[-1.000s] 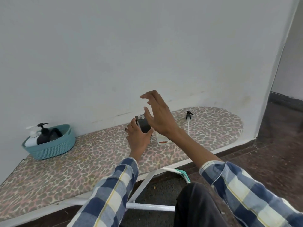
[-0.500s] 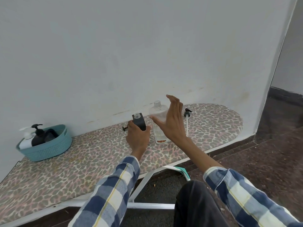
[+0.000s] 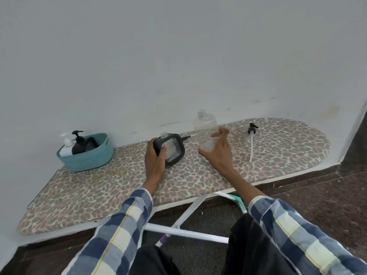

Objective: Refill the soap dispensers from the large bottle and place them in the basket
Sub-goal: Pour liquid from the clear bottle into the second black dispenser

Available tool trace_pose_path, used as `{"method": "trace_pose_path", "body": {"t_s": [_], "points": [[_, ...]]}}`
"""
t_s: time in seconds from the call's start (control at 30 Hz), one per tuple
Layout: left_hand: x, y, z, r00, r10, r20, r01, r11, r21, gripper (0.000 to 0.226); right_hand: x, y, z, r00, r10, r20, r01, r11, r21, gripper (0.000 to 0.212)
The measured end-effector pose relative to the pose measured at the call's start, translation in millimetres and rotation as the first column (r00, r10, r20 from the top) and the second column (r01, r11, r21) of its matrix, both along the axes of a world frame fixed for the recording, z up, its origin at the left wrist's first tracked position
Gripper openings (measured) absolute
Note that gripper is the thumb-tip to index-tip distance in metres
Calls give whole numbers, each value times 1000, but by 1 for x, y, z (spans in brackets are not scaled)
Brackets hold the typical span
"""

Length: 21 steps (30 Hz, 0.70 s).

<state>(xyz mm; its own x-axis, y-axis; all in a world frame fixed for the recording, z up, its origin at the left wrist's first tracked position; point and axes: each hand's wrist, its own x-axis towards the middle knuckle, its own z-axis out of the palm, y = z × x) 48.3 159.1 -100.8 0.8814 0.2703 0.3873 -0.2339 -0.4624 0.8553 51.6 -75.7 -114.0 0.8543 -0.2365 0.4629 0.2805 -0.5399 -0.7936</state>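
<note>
My left hand (image 3: 154,157) grips a square clear dispenser in a black frame (image 3: 171,149), tilted on the ironing board, its neck uncapped. The large clear bottle (image 3: 204,126) stands upright and uncapped just to its right. My right hand (image 3: 216,151) is at the bottle's lower part with fingers spread and curved; I cannot tell whether it touches. A teal basket (image 3: 89,159) at the far left holds a white pump dispenser (image 3: 66,148) and a black one (image 3: 79,144). A black pump head with a long white tube (image 3: 251,141) lies on the board to the right.
The leopard-print ironing board (image 3: 119,185) stands against a white wall. A small black pump (image 3: 185,137) lies behind the held dispenser. The board's white legs (image 3: 186,232) cross below, near my knees. Dark floor lies at the right.
My left hand has tipped the black-framed dispenser over so its clear face shows. My right hand came down from above the dispenser to the large bottle's lower part.
</note>
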Motion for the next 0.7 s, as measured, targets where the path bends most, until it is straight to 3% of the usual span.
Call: {"method": "trace_pose_path", "body": {"t_s": [0.13,0.3,0.7], "points": [[-3,19,-6,996,-30,-89,18,990,-138,44,18,17,-1,994,60,90,-44,986,-163,92],[-4,19,-12,982,-141,-128,131,988,-80,46,31,23,-5,995,-5,103,31,967,-254,102],[19,29,-20,997,-44,55,42,998,47,53,31,20,-8,995,-71,66,90,930,-357,108]]}}
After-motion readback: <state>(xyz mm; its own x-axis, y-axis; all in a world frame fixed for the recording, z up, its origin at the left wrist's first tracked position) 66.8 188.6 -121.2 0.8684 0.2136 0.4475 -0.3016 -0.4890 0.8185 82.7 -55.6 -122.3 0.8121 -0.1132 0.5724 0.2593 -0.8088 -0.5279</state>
